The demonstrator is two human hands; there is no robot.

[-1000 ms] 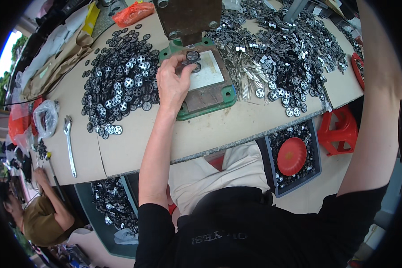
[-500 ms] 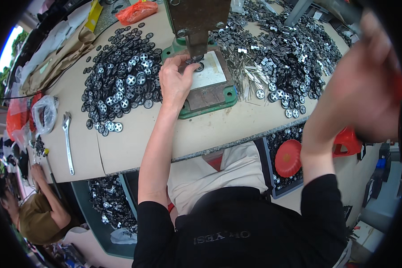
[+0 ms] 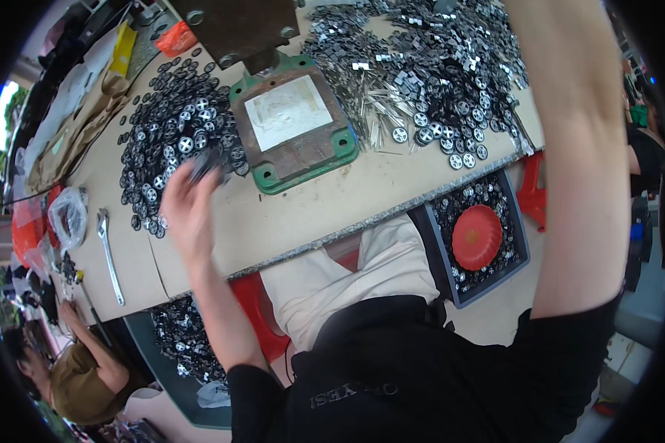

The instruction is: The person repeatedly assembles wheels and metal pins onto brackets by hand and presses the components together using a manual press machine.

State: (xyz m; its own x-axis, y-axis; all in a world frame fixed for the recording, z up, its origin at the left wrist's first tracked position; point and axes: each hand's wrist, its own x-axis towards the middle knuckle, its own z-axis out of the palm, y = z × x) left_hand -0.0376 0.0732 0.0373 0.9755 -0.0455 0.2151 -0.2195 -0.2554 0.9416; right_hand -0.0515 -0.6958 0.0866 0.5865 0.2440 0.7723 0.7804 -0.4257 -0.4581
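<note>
My left hand [image 3: 191, 210] is closed, fingertips pinching a small dark wheel part [image 3: 207, 164] that is smeared by motion. It hovers at the near right side of a pile of black toy wheels with silver spokes [image 3: 188, 140]. To the right of this hand stands a press with a green base [image 3: 273, 182], and a whitish plate [image 3: 288, 112] on its bed is bare. Above the bed is the press's brown metal head [image 3: 236, 29]. My right forearm [image 3: 580, 170] reaches up along the right side; its hand lies beyond the upper edge.
Metal pins [image 3: 384, 111] and a heap of small dark parts [image 3: 428, 44] lie right of the press. An adjustable wrench [image 3: 111, 255] rests at left. Below the table edge, a grey crate [image 3: 526, 255] holds parts and a red dish [image 3: 477, 238]. A co-worker [image 3: 89, 376] sits at far left.
My left hand has left the press bed, moving left and nearer with the wheel part. My right arm has stretched upward, taking its hand out of view. The whole view has shifted and tilted.
</note>
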